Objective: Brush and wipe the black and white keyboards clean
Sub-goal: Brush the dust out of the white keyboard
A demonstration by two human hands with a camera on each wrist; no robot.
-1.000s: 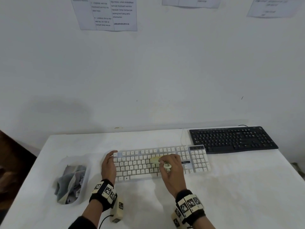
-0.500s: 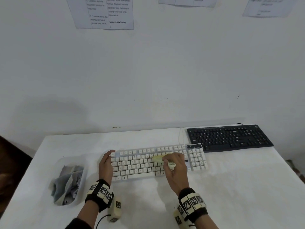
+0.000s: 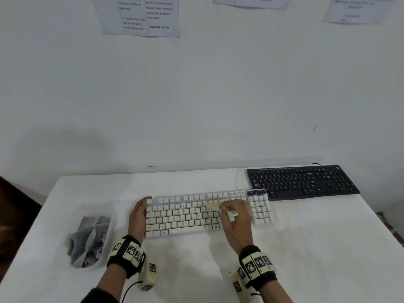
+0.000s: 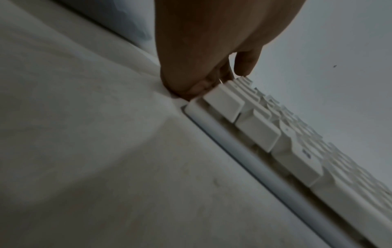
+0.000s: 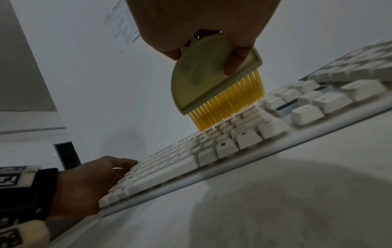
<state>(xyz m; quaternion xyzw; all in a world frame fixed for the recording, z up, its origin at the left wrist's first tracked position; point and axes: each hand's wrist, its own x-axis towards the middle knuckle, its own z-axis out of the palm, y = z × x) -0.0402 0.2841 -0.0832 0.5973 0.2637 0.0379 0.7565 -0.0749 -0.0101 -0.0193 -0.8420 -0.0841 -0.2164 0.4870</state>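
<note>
A white keyboard (image 3: 185, 213) lies across the middle of the white table (image 3: 306, 248). My right hand (image 3: 236, 217) pinches a small yellow-green brush (image 5: 203, 75); its yellow bristles (image 5: 229, 104) touch the keys in the keyboard's middle-right part. In the head view the brush (image 3: 213, 207) shows just left of my fingers. My left hand (image 3: 138, 213) rests against the keyboard's left end, fingers along its edge (image 4: 191, 87). A black keyboard (image 3: 301, 182) sits at the back right, untouched.
A clear plastic tub (image 3: 91, 235) with grey cloths stands left of the white keyboard. A white wall (image 3: 196, 95) with paper sheets rises right behind the table. The table's left edge drops off beside the tub.
The brush and my right hand have shifted slightly right along the white keyboard's upper rows. My left hand has stayed at the keyboard's left end.
</note>
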